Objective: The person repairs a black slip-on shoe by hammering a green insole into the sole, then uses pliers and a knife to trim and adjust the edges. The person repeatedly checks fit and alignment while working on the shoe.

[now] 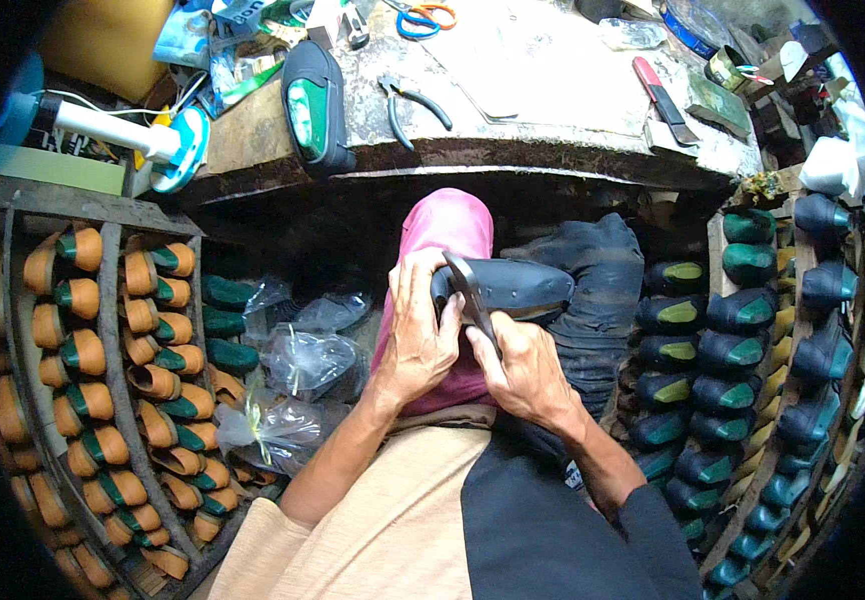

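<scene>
A black shoe point(518, 284) lies across my lap, its toe pointing right, with a few small spots along its surface. My left hand point(421, 310) is closed around its heel end. My right hand point(525, 368) grips a dark, curved metal hand tool point(472, 300) that crosses the heel; its exact kind is hard to make out, as the fingers cover part of it. My left thumb rests against the tool. Pink cloth point(450, 218) covers my left knee under the shoe, and dark trousers point(593, 290) cover the right leg.
Ahead stands a worn workbench point(553, 110) with a dark shoe point(315, 108), pliers point(411, 108), scissors point(426, 20) and a red-handled knife point(663, 98). Racks of tan shoes point(83, 350) flank me left, dark green-lined shoes point(738, 350) right. Clear plastic bags point(303, 360) lie beside my left arm.
</scene>
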A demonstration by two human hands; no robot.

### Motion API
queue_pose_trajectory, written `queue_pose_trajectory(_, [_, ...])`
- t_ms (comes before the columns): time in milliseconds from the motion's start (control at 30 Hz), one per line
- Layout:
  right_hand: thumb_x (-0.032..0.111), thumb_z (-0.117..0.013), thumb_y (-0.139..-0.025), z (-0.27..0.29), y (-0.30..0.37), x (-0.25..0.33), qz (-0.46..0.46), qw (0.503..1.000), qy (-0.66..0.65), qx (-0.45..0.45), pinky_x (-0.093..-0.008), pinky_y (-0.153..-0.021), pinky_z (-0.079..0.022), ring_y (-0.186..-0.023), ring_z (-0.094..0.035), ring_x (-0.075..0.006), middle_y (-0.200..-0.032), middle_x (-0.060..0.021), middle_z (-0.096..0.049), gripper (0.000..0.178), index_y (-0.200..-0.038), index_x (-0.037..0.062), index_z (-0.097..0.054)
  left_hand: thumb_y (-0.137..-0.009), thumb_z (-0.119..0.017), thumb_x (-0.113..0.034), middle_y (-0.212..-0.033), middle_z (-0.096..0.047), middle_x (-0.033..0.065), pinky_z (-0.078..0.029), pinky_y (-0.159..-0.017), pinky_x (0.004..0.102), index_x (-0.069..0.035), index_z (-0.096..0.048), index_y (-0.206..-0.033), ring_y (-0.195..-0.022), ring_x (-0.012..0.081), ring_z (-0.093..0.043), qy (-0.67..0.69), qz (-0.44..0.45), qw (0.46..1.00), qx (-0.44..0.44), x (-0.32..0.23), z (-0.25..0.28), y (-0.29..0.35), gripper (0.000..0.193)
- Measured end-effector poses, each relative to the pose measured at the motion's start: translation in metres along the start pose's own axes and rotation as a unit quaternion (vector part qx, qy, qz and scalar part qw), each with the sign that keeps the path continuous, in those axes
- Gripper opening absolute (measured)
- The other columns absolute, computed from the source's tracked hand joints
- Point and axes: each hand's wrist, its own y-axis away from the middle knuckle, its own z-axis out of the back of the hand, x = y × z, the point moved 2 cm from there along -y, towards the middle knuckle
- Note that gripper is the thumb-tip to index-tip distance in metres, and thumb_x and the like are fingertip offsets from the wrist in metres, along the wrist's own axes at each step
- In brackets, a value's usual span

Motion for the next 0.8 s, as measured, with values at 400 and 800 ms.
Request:
queue_pose_trajectory(400, [0.016,-0.08,-0.104,0.085,-0.09,-0.046,-0.004,0.993,0.037,-0.109,-0.0417,-0.061,-0.05,-0.061,-0.059,-0.0245,-0.079,-0.0134,-0.065,0.027,-0.094,0.0006,-0.061,-0.098,-0.07,-0.008,-0.133,-0.062,0.0227,-0.043,-0.118,0.053,-0.003,-0.06,-0.14,-0.128,0.0446,-0.058,0.025,0.028,0.998,-0.042,0.034,-0.017,-0.008,0.043])
queue_pose_trajectory(800, [0.028,-0.087,-0.094,0.181,-0.346,-0.151,-0.06,0.918,0.267,-0.288,-0.0447,-0.077,-0.059,-0.081,-0.077,-0.0252,-0.087,-0.0117,-0.082,0.033,-0.116,0.0032,-0.086,-0.095,-0.071,-0.006,-0.133,-0.063,0.0235,-0.042,-0.119,0.0547,0.002,-0.059,-0.139,-0.129,0.0453,-0.058,0.066,0.015,0.997,-0.046,0.044,-0.015,-0.015,0.046])
